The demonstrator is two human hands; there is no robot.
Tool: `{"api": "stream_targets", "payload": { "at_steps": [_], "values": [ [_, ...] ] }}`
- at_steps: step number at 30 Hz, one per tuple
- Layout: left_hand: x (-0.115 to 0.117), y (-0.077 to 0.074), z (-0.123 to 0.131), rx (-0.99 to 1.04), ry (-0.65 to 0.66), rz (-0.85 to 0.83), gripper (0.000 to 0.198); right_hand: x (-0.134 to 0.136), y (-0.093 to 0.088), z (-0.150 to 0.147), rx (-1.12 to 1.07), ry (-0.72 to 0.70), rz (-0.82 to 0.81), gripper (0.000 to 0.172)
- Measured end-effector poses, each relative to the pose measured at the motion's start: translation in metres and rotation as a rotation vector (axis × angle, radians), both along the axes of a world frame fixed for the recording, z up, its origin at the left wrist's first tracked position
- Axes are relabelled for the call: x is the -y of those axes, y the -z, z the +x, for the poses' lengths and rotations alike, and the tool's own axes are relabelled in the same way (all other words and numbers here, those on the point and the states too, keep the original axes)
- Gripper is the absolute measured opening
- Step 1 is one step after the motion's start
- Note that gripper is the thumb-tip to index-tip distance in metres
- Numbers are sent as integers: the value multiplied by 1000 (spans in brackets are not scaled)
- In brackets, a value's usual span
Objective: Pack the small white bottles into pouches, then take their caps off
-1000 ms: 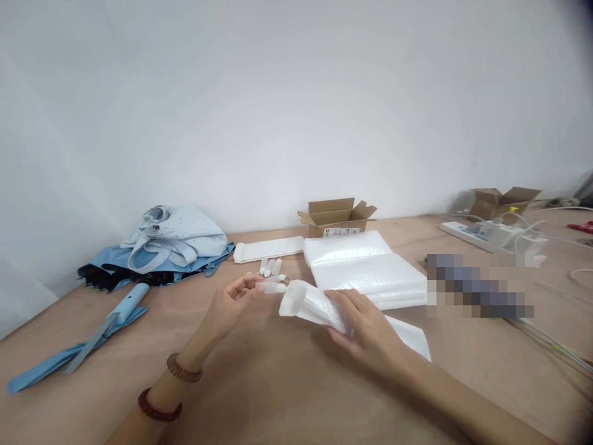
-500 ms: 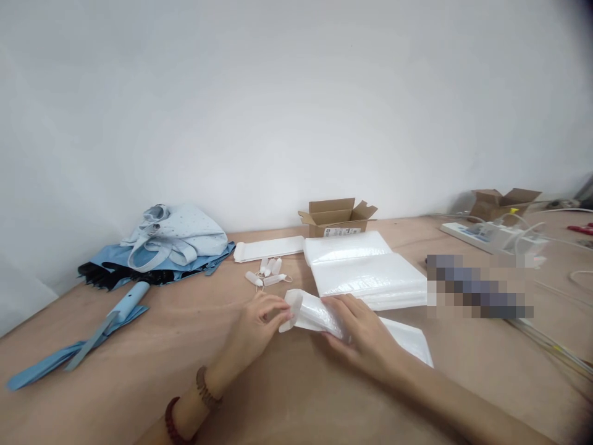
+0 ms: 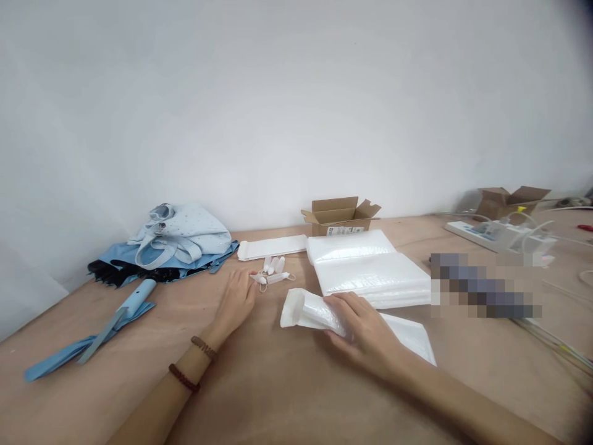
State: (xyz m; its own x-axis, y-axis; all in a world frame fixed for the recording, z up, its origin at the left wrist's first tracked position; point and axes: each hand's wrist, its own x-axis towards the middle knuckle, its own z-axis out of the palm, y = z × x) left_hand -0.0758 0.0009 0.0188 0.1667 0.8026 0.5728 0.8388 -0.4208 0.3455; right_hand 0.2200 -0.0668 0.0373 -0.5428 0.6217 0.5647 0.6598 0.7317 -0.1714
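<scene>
My right hand (image 3: 364, 330) is closed round a white bubble mailer (image 3: 319, 312), squeezing its middle so that the flap end bulges toward the left. The mailer's other end lies flat on the table beyond my wrist. My left hand (image 3: 237, 296) is at a small group of translucent white tubes (image 3: 277, 278) with thin loops. Its fingertips pinch the leftmost small white tube (image 3: 259, 279), which my hand partly covers. Behind my right hand lies a stack of white bubble mailers (image 3: 370, 272).
An open cardboard box (image 3: 343, 216) stands by the wall, near flat white packets (image 3: 273, 247). At left are a light-blue bag (image 3: 185, 235) and a blue umbrella (image 3: 139, 296). A power strip (image 3: 482, 238), cables, another box (image 3: 512, 203) and a pixelated object (image 3: 482, 287) are at right.
My left hand has let go of the mailer's flap end and moved left and away from me to the small tubes. My right hand keeps its hold on the mailer.
</scene>
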Motion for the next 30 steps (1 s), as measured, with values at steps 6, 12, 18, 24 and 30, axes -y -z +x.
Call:
{"api": "stream_targets", "payload": {
  "at_steps": [6,12,18,24,30],
  "values": [
    [-8,9,-8,-192,50,-60,52,0,1,0,4,8,23,41],
    [2,-2,-11,-249,134,-129,32,0,1,1,-12,22,56,42],
    [20,-26,-4,151,141,-254,31,0,-3,1,-20,22,25,41],
    [40,-49,26,793,325,-475,33,1,-2,1,-20,3,-3,41],
    [49,-32,47,795,348,-669,35,1,-1,1,-34,-4,-30,42]
  ]
}}
